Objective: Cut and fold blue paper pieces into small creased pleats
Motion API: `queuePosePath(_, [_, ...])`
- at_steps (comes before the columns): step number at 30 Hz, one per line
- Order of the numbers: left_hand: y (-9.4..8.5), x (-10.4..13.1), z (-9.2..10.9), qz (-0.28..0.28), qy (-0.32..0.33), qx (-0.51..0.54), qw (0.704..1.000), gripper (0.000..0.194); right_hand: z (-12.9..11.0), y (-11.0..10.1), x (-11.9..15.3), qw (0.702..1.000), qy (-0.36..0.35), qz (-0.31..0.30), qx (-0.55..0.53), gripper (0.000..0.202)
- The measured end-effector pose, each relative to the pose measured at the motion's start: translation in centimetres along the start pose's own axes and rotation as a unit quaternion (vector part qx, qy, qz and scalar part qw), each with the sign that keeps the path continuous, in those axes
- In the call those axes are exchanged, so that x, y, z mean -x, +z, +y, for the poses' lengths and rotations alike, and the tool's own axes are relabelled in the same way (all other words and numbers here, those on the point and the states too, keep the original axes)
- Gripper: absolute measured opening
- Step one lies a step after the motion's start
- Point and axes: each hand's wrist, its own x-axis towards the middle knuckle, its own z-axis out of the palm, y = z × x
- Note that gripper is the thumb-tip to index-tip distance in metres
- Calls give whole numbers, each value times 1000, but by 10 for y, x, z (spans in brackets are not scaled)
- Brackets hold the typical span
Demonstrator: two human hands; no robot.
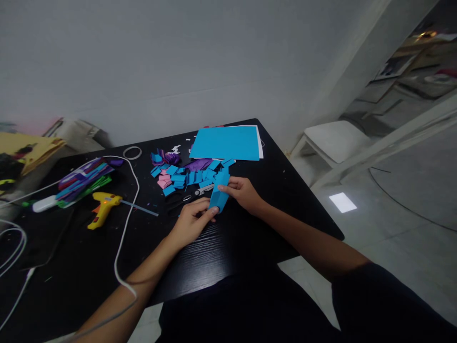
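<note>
Slanting away from body: blue paper strip (219, 196), narrow, creased.

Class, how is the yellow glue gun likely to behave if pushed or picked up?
The yellow glue gun probably won't roll, since it lies on its side with its grip angled out. Its chunky body looks rigid, so it should keep its shape. The thin stick projecting from it might snag, as the white cable crosses it.
</note>
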Motion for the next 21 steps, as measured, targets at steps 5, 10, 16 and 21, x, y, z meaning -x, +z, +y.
queuePosePath(5, [1, -2, 2, 35, -8, -6, 999, 38, 0, 3, 1, 998, -28, -51, -18, 32])
queuePosePath(10, [1, -1, -1, 51, -45, -4, 998, 31, -4, 7, 5, 996, -55, -75, 6, 27])
queuePosePath(16, [0, 0, -5, 67, -73, 13, 995, 37, -8, 11, 12, 996, -57, -72, 16, 23])
queuePosePath(21, [0, 0, -4, 81, -77, 2, 994, 36, -11, 9, 15, 992, -58, -108, -2, 21])
